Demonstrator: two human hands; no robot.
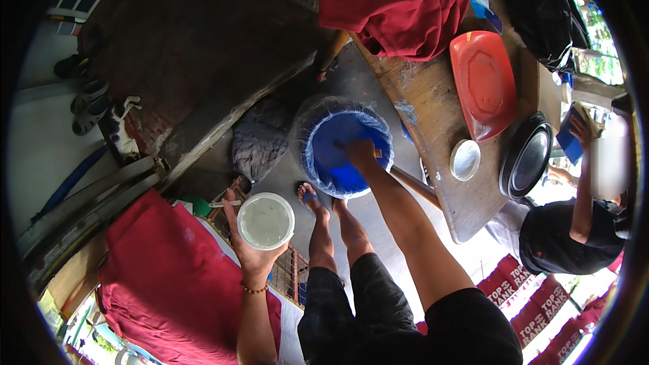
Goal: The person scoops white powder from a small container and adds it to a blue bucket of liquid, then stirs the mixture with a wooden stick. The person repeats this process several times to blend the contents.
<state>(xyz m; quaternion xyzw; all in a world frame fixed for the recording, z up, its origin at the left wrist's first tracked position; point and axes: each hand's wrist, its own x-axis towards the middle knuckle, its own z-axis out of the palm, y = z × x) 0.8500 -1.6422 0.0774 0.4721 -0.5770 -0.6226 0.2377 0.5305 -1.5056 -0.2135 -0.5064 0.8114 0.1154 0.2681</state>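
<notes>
The left hand [255,257] is closed around a white round tub [266,221], palm under it and thumb up its side; the tub is uncovered, its mouth up, with a pale, cloudy filling showing. The right hand [362,151] reaches down into a blue bucket [385,132]; its fingers are lost against the dark blue contents [330,143], so I cannot tell whether they hold anything.

The work looks under way: the bucket is open, its clear plastic liner [299,134] folded over the rim, and one hand is in it. The tub shows no blue and stands apart from the bucket, so its filling appears unpoured; how well the bucket's contents are mixed cannot be judged.

The person's sandalled foot [311,197] stands just beside the bucket, and a dark crumpled cloth [260,136] crowds its left. To the right, the corner of a wooden table [466,213] limits elbow room; on it lie a red tray [483,84], a round white lid [465,159], a black round lid [527,155] and maroon fabric [395,3]. A co-worker [568,236] stands beyond.
</notes>
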